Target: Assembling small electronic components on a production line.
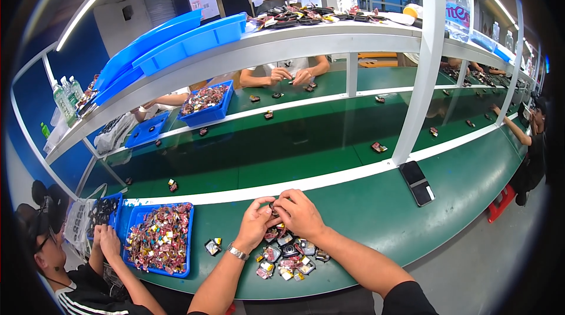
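My left hand (254,225) and my right hand (301,216) meet over the green worktop (359,221), fingers closed around a small dark electronic part (274,209). Most of that part is hidden by my fingers. Just below my hands lies a heap of small electronic assemblies (288,255), with black housings, clear pieces and red and yellow bits. One loose assembly (213,247) sits apart to the left of my left wrist, which wears a metal watch.
A blue tray (189,244) full of small red and yellow parts stands at left, beside a co-worker's hands (107,241). A folded dark phone-like device (416,183) lies at right. Beyond a white rail, a green conveyor belt (282,165) carries scattered assemblies. A metal shelf (329,38) spans overhead.
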`<state>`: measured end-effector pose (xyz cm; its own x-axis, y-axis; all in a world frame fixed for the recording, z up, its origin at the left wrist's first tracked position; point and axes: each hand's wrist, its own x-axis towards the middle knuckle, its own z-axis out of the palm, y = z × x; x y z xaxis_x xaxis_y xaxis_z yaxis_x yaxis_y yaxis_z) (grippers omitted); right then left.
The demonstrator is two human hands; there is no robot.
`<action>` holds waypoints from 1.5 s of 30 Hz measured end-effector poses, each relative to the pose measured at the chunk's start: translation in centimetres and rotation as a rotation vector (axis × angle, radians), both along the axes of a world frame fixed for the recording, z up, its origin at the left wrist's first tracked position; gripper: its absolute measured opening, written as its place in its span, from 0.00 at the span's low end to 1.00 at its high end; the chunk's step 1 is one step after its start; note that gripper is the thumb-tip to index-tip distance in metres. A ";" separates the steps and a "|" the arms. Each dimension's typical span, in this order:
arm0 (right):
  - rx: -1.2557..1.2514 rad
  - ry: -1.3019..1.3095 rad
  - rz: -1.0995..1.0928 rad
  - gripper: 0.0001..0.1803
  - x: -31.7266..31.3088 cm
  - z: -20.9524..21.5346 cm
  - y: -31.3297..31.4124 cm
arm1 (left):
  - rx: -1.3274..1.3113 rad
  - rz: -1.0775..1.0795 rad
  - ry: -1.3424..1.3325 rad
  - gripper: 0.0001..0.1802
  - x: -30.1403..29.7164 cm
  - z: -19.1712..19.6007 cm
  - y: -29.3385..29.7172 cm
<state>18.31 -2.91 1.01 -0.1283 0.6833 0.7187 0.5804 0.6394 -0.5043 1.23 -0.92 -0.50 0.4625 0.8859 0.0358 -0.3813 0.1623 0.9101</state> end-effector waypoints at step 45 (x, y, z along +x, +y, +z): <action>-0.560 -0.285 -1.144 0.52 28.3 -0.5 -9.8 | 0.020 0.250 0.103 0.09 -0.8 0.2 0.8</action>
